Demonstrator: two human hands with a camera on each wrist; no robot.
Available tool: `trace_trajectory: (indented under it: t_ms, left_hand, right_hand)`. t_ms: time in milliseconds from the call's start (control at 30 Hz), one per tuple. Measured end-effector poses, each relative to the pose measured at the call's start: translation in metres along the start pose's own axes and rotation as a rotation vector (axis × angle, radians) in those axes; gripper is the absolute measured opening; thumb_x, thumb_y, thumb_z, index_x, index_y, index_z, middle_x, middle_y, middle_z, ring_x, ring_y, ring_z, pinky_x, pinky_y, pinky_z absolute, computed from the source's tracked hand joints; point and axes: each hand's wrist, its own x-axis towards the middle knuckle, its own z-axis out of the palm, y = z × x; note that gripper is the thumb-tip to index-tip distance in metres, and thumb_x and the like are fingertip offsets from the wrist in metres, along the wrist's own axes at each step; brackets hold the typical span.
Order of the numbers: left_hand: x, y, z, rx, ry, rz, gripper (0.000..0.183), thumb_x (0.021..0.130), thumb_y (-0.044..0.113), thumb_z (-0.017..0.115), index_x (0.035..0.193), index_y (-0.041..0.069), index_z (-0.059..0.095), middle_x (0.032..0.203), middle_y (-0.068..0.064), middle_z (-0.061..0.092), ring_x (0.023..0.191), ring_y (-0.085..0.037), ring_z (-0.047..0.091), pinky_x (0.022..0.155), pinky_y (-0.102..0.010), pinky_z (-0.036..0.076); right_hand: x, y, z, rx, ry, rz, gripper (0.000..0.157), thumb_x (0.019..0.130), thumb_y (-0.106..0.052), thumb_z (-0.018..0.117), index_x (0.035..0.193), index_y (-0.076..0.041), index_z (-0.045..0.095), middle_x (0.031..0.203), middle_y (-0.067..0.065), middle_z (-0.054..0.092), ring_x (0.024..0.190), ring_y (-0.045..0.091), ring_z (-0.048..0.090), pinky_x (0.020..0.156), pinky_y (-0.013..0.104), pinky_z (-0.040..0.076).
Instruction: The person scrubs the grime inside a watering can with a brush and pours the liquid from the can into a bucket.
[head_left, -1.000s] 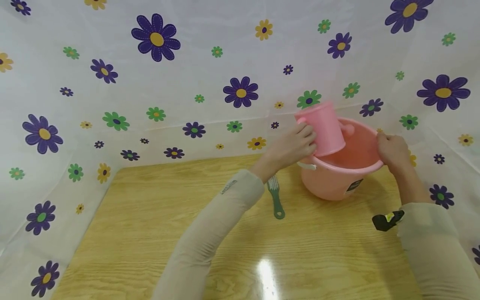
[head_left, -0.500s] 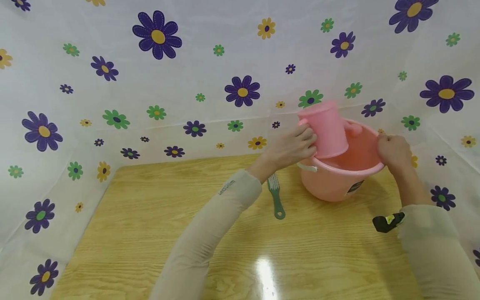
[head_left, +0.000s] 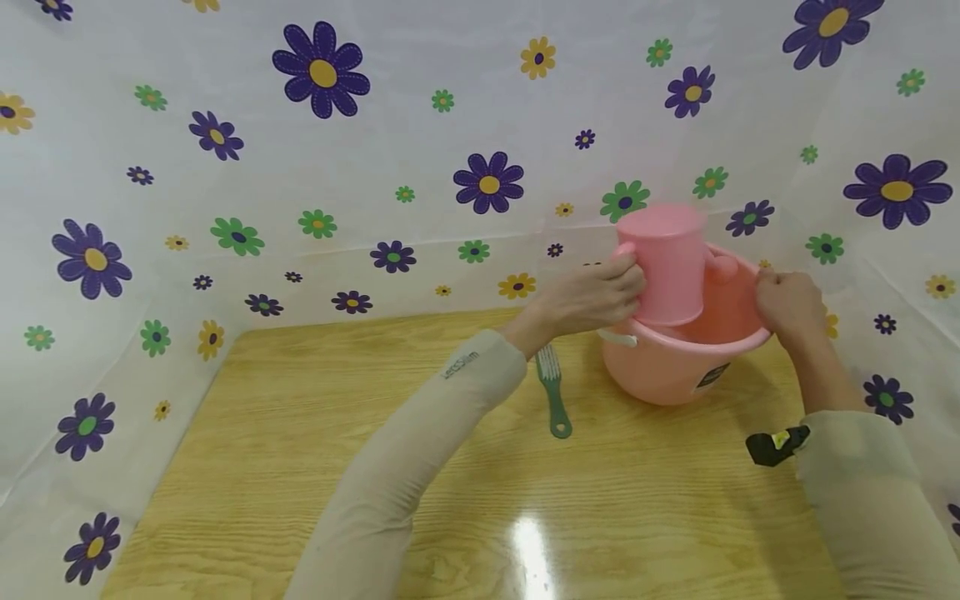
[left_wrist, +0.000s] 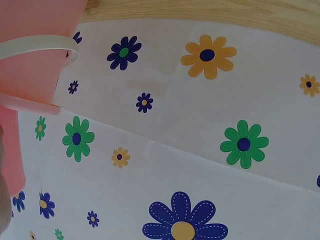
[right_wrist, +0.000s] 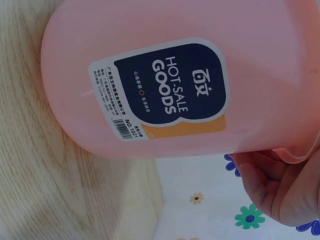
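In the head view my left hand (head_left: 603, 292) grips the left-side handle of a pink watering can (head_left: 667, 267), which stands almost upright over the bucket's left rim. A rounded, spout-like part points right from the can, and its lower end is inside the pink bucket (head_left: 652, 371). My right hand (head_left: 791, 304) holds the bucket's right rim. The right wrist view shows that hand (right_wrist: 280, 185) with curled fingers at the rim, beside the bucket's printed label (right_wrist: 165, 90). Only a slice of the can (left_wrist: 11, 155) appears in the left wrist view.
A brush (head_left: 553, 392) with a green handle and white bristles lies on the wooden table (head_left: 300, 450), left of the bucket. The bucket's white bail handle (head_left: 618, 337) hangs at its left. A flower-patterned sheet (head_left: 360, 167) surrounds the table's back and sides.
The watering can has shifted right and turned more upright in my left hand. My right hand stays on the rim, and the bucket is almost where it was.
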Motion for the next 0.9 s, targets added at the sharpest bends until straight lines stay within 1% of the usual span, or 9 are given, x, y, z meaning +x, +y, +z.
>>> trace_trajectory:
  t_ms: [167, 267, 333, 400, 500, 567, 667, 767, 900]
  left_hand:
    - [0.002, -0.001, -0.002, 0.007, 0.023, 0.043, 0.041, 0.096, -0.01, 0.032, 0.097, 0.018, 0.062, 0.102, -0.001, 0.065, 0.104, -0.021, 0.054, 0.101, -0.036, 0.037]
    - [0.001, -0.001, -0.002, 0.008, 0.021, 0.055, 0.036, 0.097, -0.007, 0.034, 0.098, 0.017, 0.062, 0.103, -0.002, 0.065, 0.104, -0.022, 0.055, 0.101, -0.037, 0.037]
    - [0.001, 0.0, -0.001, 0.017, 0.024, 0.057, 0.033, 0.101, -0.001, 0.034, 0.098, 0.016, 0.061, 0.102, -0.002, 0.065, 0.103, -0.022, 0.055, 0.101, -0.036, 0.037]
    - [0.0, 0.0, 0.0, 0.032, 0.031, 0.054, 0.032, 0.102, 0.001, 0.033, 0.097, 0.016, 0.061, 0.101, -0.002, 0.065, 0.102, -0.021, 0.055, 0.1, -0.036, 0.037]
    - [-0.001, 0.0, 0.001, 0.054, 0.046, 0.03, 0.034, 0.104, 0.002, 0.031, 0.094, 0.018, 0.06, 0.098, -0.001, 0.063, 0.1, -0.02, 0.054, 0.097, -0.035, 0.037]
    - [-0.001, -0.002, 0.002, 0.064, 0.049, 0.006, 0.035, 0.101, -0.003, 0.032, 0.093, 0.018, 0.059, 0.098, 0.0, 0.063, 0.098, -0.019, 0.054, 0.095, -0.034, 0.038]
    - [0.0, -0.006, 0.002, 0.07, 0.038, -0.034, 0.039, 0.1, -0.005, 0.03, 0.094, 0.019, 0.059, 0.1, -0.001, 0.063, 0.098, -0.019, 0.053, 0.094, -0.033, 0.037]
    - [0.001, -0.01, 0.003, 0.052, 0.029, -0.068, 0.04, 0.1, -0.006, 0.028, 0.093, 0.018, 0.059, 0.1, -0.002, 0.063, 0.097, -0.02, 0.053, 0.094, -0.034, 0.037]
    - [0.001, -0.015, 0.003, 0.026, 0.034, -0.103, 0.039, 0.101, -0.005, 0.028, 0.091, 0.018, 0.058, 0.098, -0.003, 0.063, 0.095, -0.021, 0.053, 0.095, -0.035, 0.037]
  right_hand:
    - [-0.002, -0.001, 0.0, -0.002, -0.002, -0.009, 0.062, 0.105, -0.041, 0.017, 0.112, 0.008, 0.053, 0.084, 0.014, 0.05, 0.071, 0.023, 0.048, 0.057, 0.032, 0.042]
    - [-0.002, -0.001, 0.0, -0.005, 0.0, -0.01, 0.061, 0.105, -0.041, 0.017, 0.111, 0.008, 0.053, 0.083, 0.013, 0.05, 0.07, 0.023, 0.048, 0.056, 0.032, 0.042]
    - [-0.002, -0.001, 0.0, -0.001, 0.001, -0.007, 0.061, 0.105, -0.041, 0.017, 0.111, 0.008, 0.053, 0.083, 0.013, 0.049, 0.07, 0.022, 0.047, 0.056, 0.032, 0.042]
    - [-0.002, -0.001, -0.001, 0.003, 0.003, -0.006, 0.06, 0.105, -0.041, 0.018, 0.11, 0.008, 0.053, 0.083, 0.013, 0.049, 0.069, 0.022, 0.047, 0.056, 0.032, 0.042]
    - [-0.002, -0.001, -0.001, 0.005, 0.012, -0.01, 0.059, 0.105, -0.04, 0.019, 0.106, 0.007, 0.054, 0.082, 0.013, 0.049, 0.068, 0.022, 0.047, 0.055, 0.032, 0.041]
    - [-0.002, -0.001, -0.001, 0.009, 0.017, -0.015, 0.057, 0.105, -0.039, 0.019, 0.101, 0.006, 0.054, 0.079, 0.011, 0.049, 0.067, 0.022, 0.047, 0.055, 0.032, 0.041]
    - [-0.002, -0.002, -0.002, 0.007, 0.027, -0.019, 0.055, 0.105, -0.038, 0.02, 0.095, 0.004, 0.052, 0.075, 0.01, 0.049, 0.065, 0.021, 0.047, 0.054, 0.032, 0.041]
    - [-0.004, -0.003, -0.002, 0.019, 0.014, -0.01, 0.056, 0.105, -0.039, 0.019, 0.1, 0.006, 0.053, 0.077, 0.01, 0.05, 0.066, 0.021, 0.048, 0.055, 0.032, 0.043]
    - [-0.007, -0.004, -0.002, 0.029, -0.009, 0.012, 0.061, 0.106, -0.04, 0.019, 0.117, 0.009, 0.052, 0.084, 0.012, 0.052, 0.071, 0.021, 0.051, 0.057, 0.031, 0.044]
